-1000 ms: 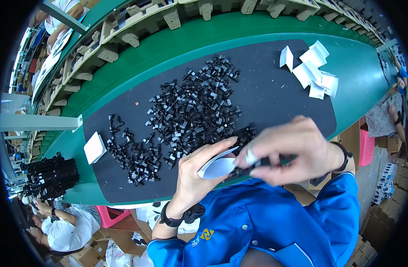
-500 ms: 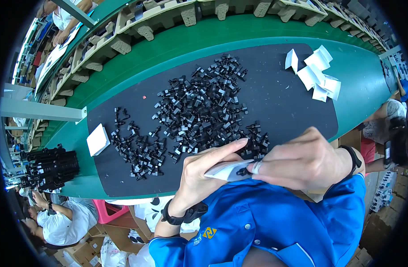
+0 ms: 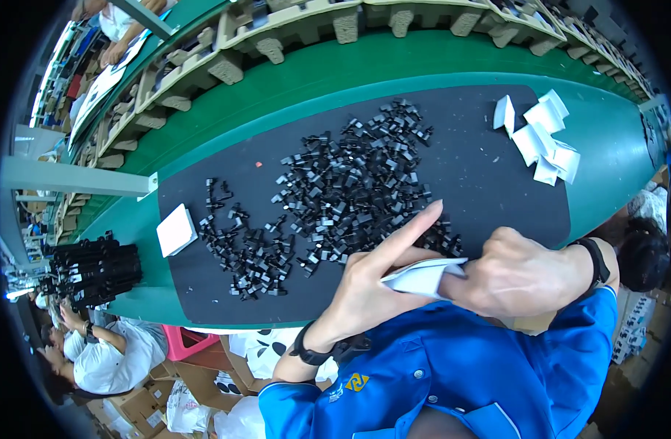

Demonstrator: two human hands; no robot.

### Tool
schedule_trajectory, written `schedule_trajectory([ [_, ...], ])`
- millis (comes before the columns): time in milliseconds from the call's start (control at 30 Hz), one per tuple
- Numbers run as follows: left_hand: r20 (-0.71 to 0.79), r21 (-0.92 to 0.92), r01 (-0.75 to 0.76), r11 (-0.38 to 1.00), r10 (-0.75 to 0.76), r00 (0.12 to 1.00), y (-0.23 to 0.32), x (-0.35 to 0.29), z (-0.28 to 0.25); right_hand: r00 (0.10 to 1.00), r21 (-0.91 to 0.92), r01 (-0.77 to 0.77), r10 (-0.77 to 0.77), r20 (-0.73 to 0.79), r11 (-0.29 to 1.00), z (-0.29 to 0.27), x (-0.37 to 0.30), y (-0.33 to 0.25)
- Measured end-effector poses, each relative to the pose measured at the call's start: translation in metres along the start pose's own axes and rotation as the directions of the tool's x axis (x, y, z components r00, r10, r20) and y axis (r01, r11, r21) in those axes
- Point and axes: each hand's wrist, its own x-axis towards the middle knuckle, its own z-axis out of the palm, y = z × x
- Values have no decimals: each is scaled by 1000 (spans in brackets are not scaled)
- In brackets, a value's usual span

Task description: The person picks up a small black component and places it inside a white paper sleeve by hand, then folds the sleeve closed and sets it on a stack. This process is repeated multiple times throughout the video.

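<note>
Packet (image 3: 417, 279), white, between both hands | long axis roughly left-right | left hand (image 3: 366, 294) pinching its left part, index finger extended | right hand (image 3: 512, 275) curled at right end, fingertips hidden, grip can't tell | black parts pile (image 3: 350, 186) beyond

Bright light puts pale glare on the green tabletop (image 3: 610, 150); edges curve into black.

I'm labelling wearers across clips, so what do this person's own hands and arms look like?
The left hand and right hand are ungloved. A black strap circles the left wrist, with a bulkier dark piece beside it; a black band circles the right. The blue sleeves end short of the wrists.
</note>
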Motion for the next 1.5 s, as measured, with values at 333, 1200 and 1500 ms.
schedule_trajectory([
  [333, -208, -27, 2, 1000, -8, 978, -3, -15, -3, 967, 159, -39, 77, -242, 987, -8, -7, -2],
  [1200, -219, -659, 50, 750, -256, 942, -10, 2, 12, 624, -195, 44, -180, -760, 980, 51, -9, 45],
  [1500, -133, -511, 165, 843, -267, 954, 10, -6, 7, 728, -426, -108, -220, -649, 898, 34, -21, 10],
])
